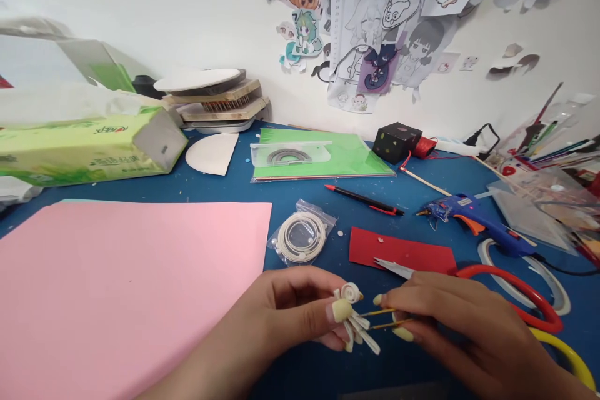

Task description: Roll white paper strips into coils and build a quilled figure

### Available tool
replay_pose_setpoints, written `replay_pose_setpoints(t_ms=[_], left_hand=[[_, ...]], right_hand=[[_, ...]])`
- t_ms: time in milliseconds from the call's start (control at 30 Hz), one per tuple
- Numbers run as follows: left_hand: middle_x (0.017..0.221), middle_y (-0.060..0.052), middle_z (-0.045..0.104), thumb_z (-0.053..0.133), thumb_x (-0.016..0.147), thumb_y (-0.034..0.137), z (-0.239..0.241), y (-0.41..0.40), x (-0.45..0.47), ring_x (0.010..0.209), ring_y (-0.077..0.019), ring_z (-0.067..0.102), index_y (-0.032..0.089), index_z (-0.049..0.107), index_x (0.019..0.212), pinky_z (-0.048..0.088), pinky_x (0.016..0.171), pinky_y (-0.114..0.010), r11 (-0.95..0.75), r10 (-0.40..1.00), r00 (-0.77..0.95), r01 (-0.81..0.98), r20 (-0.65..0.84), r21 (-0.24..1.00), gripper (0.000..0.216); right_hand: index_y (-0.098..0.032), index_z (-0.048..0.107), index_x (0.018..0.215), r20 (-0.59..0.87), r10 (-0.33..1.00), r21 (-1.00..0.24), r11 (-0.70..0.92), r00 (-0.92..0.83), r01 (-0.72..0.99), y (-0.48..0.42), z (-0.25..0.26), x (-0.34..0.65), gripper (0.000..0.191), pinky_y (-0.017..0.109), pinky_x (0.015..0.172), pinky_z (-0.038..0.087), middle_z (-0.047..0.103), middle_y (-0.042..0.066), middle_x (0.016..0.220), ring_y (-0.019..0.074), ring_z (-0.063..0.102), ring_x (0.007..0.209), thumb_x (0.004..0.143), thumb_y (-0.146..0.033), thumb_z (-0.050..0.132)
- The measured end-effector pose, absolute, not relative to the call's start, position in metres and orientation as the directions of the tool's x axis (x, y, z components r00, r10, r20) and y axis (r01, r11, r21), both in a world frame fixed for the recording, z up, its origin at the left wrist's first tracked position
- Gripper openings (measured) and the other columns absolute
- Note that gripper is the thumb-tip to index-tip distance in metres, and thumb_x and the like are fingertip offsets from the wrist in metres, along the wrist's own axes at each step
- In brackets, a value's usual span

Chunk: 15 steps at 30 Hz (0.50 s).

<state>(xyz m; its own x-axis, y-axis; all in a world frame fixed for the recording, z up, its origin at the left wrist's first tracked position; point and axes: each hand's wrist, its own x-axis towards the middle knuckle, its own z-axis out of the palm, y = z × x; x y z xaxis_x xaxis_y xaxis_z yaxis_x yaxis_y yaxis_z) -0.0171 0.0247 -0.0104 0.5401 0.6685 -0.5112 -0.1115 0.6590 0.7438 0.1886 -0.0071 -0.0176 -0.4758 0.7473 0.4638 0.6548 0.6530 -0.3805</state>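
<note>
My left hand [285, 312] pinches a small white rolled-paper flower piece [352, 315] with loose strips hanging from it, near the table's front edge. My right hand [450, 325] is closed on thin yellowish tweezers [382, 319] whose tips meet the paper piece. Scissors with red and yellow handles [515, 290] lie just behind my right hand, their blades [394, 267] resting over a red paper scrap [403, 251].
A large pink sheet [126, 287] covers the left of the blue table [300, 190]. A bag of white strip coils [302, 237], a red-black pen [363, 200], a blue glue gun [473, 215], green paper [328, 165], a black box [397, 140], a tissue pack [89, 144] and clutter at right surround it.
</note>
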Motion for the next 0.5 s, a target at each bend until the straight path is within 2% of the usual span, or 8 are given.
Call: replay_pose_setpoints(t_ms=[100,333,500], left_hand=[[0.060,0.001,0.066,0.069,0.068,0.019,-0.0092,0.0239,-0.0161,0.058,-0.0086,0.057,0.013,0.067,0.074,0.041,0.058,-0.017,0.669,0.665,0.540,-0.125,-0.515,0.732,0.008],[0.062,0.002,0.064,0.070,0.065,0.012,-0.0092,0.0241,-0.0177,0.056,-0.0083,0.058,0.014,0.066,0.080,0.043,0.057,-0.017,0.666,0.698,0.510,-0.205,-0.502,0.718,0.016],[0.060,0.003,0.064,0.072,0.062,0.008,-0.0126,0.0282,-0.0183,0.052,-0.0069,0.058,0.013,0.062,0.076,0.044,0.054,-0.016,0.674,0.683,0.534,-0.199,-0.498,0.712,0.018]], right_hand=[[-0.019,0.060,0.087,0.476,0.713,-0.319,0.685,-0.515,0.655,-0.0056,-0.0142,0.1871,0.012,0.013,0.053,0.050,0.068,0.000,0.070,0.0097,0.064,0.062,0.083,-0.019,0.048],[-0.020,0.060,0.085,0.497,0.728,-0.354,0.667,-0.472,0.656,-0.0065,-0.0194,0.1856,0.018,0.014,0.054,0.050,0.067,0.000,0.070,0.0100,0.064,0.063,0.086,-0.026,0.044],[-0.021,0.060,0.085,0.464,0.733,-0.374,0.672,-0.498,0.639,-0.0075,-0.0177,0.1867,0.019,0.014,0.051,0.047,0.067,0.000,0.070,0.0093,0.063,0.063,0.088,-0.028,0.042]])
